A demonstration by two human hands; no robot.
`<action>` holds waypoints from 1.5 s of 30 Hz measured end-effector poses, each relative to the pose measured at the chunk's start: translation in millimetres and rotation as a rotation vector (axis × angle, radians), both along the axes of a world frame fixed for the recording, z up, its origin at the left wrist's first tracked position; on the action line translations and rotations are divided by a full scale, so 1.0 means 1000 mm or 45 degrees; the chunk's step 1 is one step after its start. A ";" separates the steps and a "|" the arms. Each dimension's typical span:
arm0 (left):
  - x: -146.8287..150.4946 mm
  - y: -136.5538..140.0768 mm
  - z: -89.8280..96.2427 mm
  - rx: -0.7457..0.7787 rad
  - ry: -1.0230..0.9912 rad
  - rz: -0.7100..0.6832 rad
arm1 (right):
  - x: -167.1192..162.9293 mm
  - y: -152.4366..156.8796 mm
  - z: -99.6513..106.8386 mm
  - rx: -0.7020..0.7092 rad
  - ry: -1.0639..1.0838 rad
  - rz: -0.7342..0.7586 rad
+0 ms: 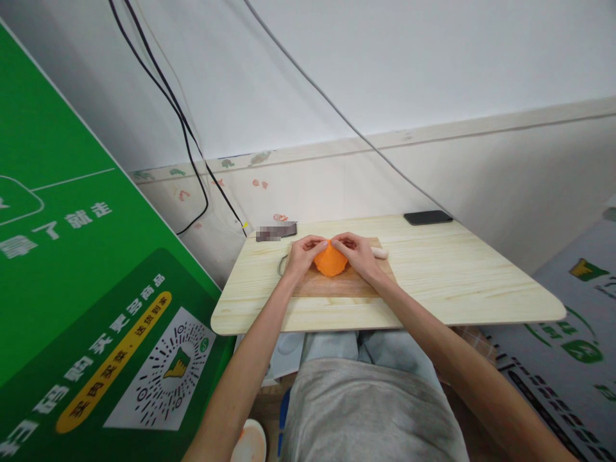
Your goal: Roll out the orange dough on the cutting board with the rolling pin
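Head view: a wooden cutting board (pixel 332 289) lies on a pale wood-grain table (pixel 462 282) against the wall.
Orange piece (pixel 331 262): roughly fan-shaped, between the 2 hands, over the board; whether its lower edge touches the wood, I cannot tell.
Left hand (pixel 304 254): closed, thumb and fingers pinching the piece's upper left.
Right hand (pixel 357 255): closed likewise on its upper right, fingertips just beside the left's.
Pale rod (pixel 381 253): just right of the right hand, partly hidden.
Metal loop (pixel 280 265): at the board's left edge, partly hidden.
Black phone (pixel 428 217): far right edge of the table.
Pixelated dark item (pixel 289 229): far left corner.
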State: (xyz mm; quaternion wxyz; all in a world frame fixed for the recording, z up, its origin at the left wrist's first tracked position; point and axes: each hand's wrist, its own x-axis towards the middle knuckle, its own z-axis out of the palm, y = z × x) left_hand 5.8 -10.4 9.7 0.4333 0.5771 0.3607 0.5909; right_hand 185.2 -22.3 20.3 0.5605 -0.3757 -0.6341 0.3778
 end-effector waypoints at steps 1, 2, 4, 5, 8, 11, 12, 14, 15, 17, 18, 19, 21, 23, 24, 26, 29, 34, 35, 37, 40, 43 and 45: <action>0.000 0.000 0.000 0.002 0.004 -0.006 | 0.000 0.000 0.000 0.000 -0.001 0.001; -0.001 0.000 0.000 0.003 0.006 -0.015 | 0.000 0.000 -0.001 0.000 -0.002 0.005; -0.001 0.000 0.000 0.004 0.005 -0.030 | 0.000 0.000 -0.001 -0.003 -0.002 0.018; -0.001 -0.001 -0.001 0.004 0.005 -0.032 | 0.001 0.000 -0.001 -0.004 -0.003 0.022; -0.001 -0.001 -0.001 0.007 0.009 -0.010 | 0.001 0.000 -0.001 0.004 -0.021 0.024; 0.000 0.000 -0.002 0.030 0.013 0.022 | 0.001 0.000 0.000 0.019 -0.039 0.023; 0.000 0.000 -0.003 0.039 0.015 0.027 | 0.001 0.000 0.000 0.022 -0.041 0.026; -0.001 0.001 -0.003 0.056 0.019 0.024 | 0.001 0.000 0.000 0.020 -0.047 0.030; -0.001 0.002 -0.004 0.063 0.021 0.017 | 0.001 0.001 0.000 0.016 -0.050 0.029; -0.001 0.003 -0.005 0.076 0.027 0.000 | 0.001 0.002 -0.001 0.006 -0.055 0.017; -0.001 0.003 -0.005 0.081 0.035 -0.009 | 0.001 0.002 -0.001 0.002 -0.052 0.006; -0.001 0.004 -0.006 0.087 0.045 -0.019 | 0.002 0.003 -0.002 -0.003 -0.046 -0.007; -0.001 0.005 -0.007 0.094 0.068 -0.040 | 0.002 0.003 -0.002 -0.012 -0.035 -0.035; -0.001 0.006 -0.008 0.090 0.077 -0.053 | 0.001 0.004 -0.003 -0.014 -0.036 -0.068; 0.000 0.006 -0.008 0.080 0.070 -0.051 | 0.001 0.004 -0.004 -0.013 -0.041 -0.081; 0.000 0.007 -0.009 0.051 0.055 -0.026 | 0.001 0.004 -0.004 -0.002 -0.049 -0.105; -0.001 0.007 -0.009 0.018 0.072 0.028 | 0.002 0.005 -0.004 0.017 -0.061 -0.137; -0.003 0.006 -0.007 -0.020 0.086 0.026 | 0.004 0.009 -0.005 0.032 -0.093 -0.172; -0.003 0.006 -0.007 -0.028 0.074 0.021 | 0.004 0.009 -0.006 0.032 -0.095 -0.175; -0.002 0.006 -0.007 -0.046 0.034 0.005 | 0.004 0.011 -0.007 0.033 -0.097 -0.182; -0.001 0.005 -0.007 -0.076 -0.015 -0.016 | 0.004 0.011 -0.008 0.036 -0.097 -0.180; 0.000 0.004 -0.005 -0.085 -0.014 -0.018 | 0.004 0.010 -0.008 0.038 -0.081 -0.166; 0.000 0.004 -0.005 -0.088 -0.004 -0.003 | 0.003 0.007 -0.007 0.039 -0.064 -0.135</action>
